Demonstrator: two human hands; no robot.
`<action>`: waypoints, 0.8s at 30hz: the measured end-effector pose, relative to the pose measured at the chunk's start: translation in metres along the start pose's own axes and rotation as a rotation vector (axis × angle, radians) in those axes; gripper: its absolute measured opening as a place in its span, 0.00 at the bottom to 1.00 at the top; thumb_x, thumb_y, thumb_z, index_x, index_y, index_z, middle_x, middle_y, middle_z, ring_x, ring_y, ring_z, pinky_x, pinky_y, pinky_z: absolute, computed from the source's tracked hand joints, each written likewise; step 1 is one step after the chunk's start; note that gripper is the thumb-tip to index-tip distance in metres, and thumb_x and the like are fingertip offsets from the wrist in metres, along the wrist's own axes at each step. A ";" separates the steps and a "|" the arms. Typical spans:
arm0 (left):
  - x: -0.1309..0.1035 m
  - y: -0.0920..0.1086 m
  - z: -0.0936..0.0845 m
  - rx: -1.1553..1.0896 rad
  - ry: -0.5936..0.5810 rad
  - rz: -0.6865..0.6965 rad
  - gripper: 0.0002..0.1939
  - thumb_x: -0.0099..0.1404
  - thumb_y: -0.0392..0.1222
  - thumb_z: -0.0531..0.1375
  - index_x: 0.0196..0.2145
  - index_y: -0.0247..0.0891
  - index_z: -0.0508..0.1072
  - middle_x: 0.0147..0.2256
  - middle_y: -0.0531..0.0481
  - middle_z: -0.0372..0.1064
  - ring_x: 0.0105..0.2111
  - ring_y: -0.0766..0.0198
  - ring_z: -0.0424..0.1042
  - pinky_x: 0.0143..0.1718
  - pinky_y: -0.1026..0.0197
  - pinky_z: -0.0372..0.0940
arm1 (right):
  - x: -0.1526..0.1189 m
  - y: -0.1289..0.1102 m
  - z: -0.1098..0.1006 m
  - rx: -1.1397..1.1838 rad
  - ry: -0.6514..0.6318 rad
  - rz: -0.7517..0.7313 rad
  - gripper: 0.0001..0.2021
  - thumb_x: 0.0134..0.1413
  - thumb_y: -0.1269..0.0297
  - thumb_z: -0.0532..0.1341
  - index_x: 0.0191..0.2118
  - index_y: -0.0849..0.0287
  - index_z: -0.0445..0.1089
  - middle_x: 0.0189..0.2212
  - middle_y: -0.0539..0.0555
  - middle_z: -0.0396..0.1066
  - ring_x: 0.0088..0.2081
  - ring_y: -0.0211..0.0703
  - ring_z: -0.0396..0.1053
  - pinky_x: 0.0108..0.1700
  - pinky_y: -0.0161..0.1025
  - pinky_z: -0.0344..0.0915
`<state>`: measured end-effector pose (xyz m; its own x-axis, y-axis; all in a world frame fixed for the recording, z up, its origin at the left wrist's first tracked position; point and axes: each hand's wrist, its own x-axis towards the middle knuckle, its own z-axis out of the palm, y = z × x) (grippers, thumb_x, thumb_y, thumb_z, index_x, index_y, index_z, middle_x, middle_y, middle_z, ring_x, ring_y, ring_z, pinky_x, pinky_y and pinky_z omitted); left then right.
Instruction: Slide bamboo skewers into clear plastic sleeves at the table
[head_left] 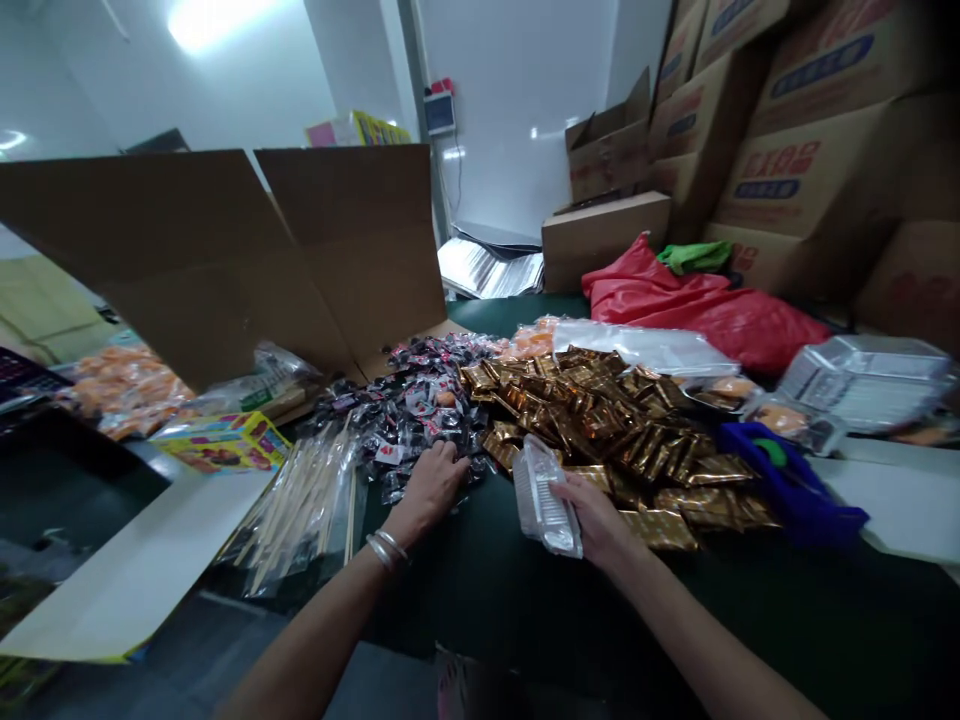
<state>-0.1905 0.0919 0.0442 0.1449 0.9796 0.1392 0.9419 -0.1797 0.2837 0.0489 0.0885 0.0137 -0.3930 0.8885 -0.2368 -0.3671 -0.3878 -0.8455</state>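
My left hand (pixel 433 484), with two silver bangles at the wrist, reaches into the front of a heap of small black wrapped packets (pixel 424 405). Its fingers are bent and close together; what is under the fingertips is hidden. In my right hand (pixel 592 515) a clear plastic tray (pixel 541 495) is gripped by its side and tilted over the table. Shiny gold packets (pixel 600 410) lie heaped just beyond and to the right of it. Left of the black packets are thin wooden sticks in clear wrappers (pixel 304 500).
A large open cardboard box (pixel 330 250) stands behind the heaps. On the right are a blue plastic tray (pixel 795 490), stacked clear containers (pixel 866 380) and a red bag (pixel 697 310). Stacked cartons (pixel 780 180) rise behind. A colourful printed box (pixel 221 442) sits at left.
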 end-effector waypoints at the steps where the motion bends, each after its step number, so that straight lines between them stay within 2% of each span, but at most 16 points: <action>1: 0.001 0.000 -0.003 -0.032 0.016 -0.014 0.08 0.60 0.33 0.55 0.31 0.39 0.74 0.37 0.44 0.66 0.43 0.54 0.62 0.47 0.52 0.58 | -0.008 0.002 -0.002 0.079 -0.010 0.028 0.11 0.41 0.62 0.65 0.33 0.62 0.71 0.23 0.52 0.74 0.22 0.39 0.69 0.26 0.34 0.65; 4: -0.003 0.001 -0.013 -0.216 0.083 -0.135 0.08 0.61 0.36 0.53 0.29 0.37 0.73 0.37 0.44 0.68 0.41 0.56 0.64 0.45 0.54 0.60 | -0.031 0.011 -0.005 0.247 -0.051 0.125 0.12 0.40 0.65 0.67 0.33 0.62 0.71 0.24 0.52 0.74 0.23 0.38 0.70 0.28 0.33 0.65; 6: -0.007 0.001 -0.019 -0.389 0.089 -0.256 0.08 0.60 0.40 0.53 0.30 0.37 0.71 0.30 0.47 0.68 0.32 0.60 0.66 0.35 0.58 0.62 | -0.042 0.015 -0.005 0.241 -0.056 0.162 0.11 0.38 0.66 0.67 0.32 0.62 0.71 0.24 0.52 0.74 0.23 0.38 0.70 0.28 0.33 0.65; 9: -0.013 0.003 -0.028 -0.601 0.024 -0.380 0.10 0.57 0.46 0.54 0.28 0.36 0.67 0.21 0.53 0.64 0.19 0.66 0.62 0.22 0.64 0.58 | -0.052 0.015 -0.001 0.193 -0.018 0.154 0.11 0.35 0.68 0.65 0.32 0.62 0.71 0.23 0.51 0.73 0.24 0.40 0.70 0.29 0.35 0.64; 13: -0.029 0.021 -0.042 -0.804 -0.014 -0.432 0.12 0.54 0.49 0.56 0.28 0.37 0.63 0.22 0.54 0.64 0.20 0.68 0.65 0.23 0.65 0.61 | -0.053 0.010 0.005 0.167 0.021 0.132 0.18 0.32 0.73 0.60 0.37 0.60 0.70 0.27 0.50 0.75 0.27 0.42 0.71 0.32 0.36 0.64; 16: -0.050 0.057 -0.045 -0.890 -0.095 -0.322 0.09 0.54 0.45 0.57 0.28 0.36 0.64 0.24 0.54 0.66 0.23 0.68 0.66 0.28 0.65 0.62 | -0.049 0.011 0.007 0.177 0.041 0.135 0.22 0.29 0.73 0.58 0.39 0.61 0.70 0.27 0.50 0.75 0.27 0.42 0.70 0.31 0.35 0.63; 19: -0.067 0.096 -0.037 -0.731 -0.276 -0.071 0.05 0.57 0.39 0.56 0.28 0.35 0.70 0.26 0.52 0.69 0.27 0.67 0.66 0.31 0.65 0.61 | -0.045 0.014 0.007 0.196 0.065 0.123 0.21 0.29 0.71 0.59 0.38 0.61 0.71 0.25 0.49 0.74 0.26 0.42 0.69 0.30 0.35 0.63; 20: -0.069 0.103 -0.033 -0.618 -0.288 -0.009 0.06 0.58 0.38 0.56 0.30 0.36 0.72 0.28 0.52 0.70 0.29 0.66 0.67 0.32 0.65 0.61 | -0.044 0.016 0.007 0.198 0.076 0.121 0.20 0.30 0.71 0.60 0.38 0.61 0.71 0.25 0.49 0.74 0.26 0.41 0.69 0.30 0.35 0.63; 22: -0.066 0.098 -0.030 -0.364 -0.196 0.016 0.09 0.60 0.39 0.55 0.36 0.38 0.74 0.33 0.51 0.72 0.32 0.65 0.68 0.34 0.64 0.62 | -0.044 0.017 0.007 0.202 0.095 0.132 0.19 0.30 0.70 0.61 0.37 0.61 0.72 0.25 0.49 0.75 0.25 0.40 0.68 0.29 0.34 0.63; 24: -0.056 0.068 -0.035 -0.073 -0.028 -0.098 0.12 0.64 0.40 0.52 0.40 0.38 0.73 0.36 0.49 0.73 0.35 0.63 0.69 0.37 0.64 0.63 | -0.044 0.018 0.007 0.216 0.098 0.164 0.19 0.31 0.69 0.63 0.37 0.60 0.71 0.25 0.49 0.75 0.25 0.39 0.69 0.29 0.33 0.63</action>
<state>-0.1455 0.0215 0.0889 0.0631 0.9947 0.0812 0.9275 -0.0885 0.3631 0.0537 0.0406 0.0125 -0.3824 0.8249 -0.4163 -0.4802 -0.5623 -0.6732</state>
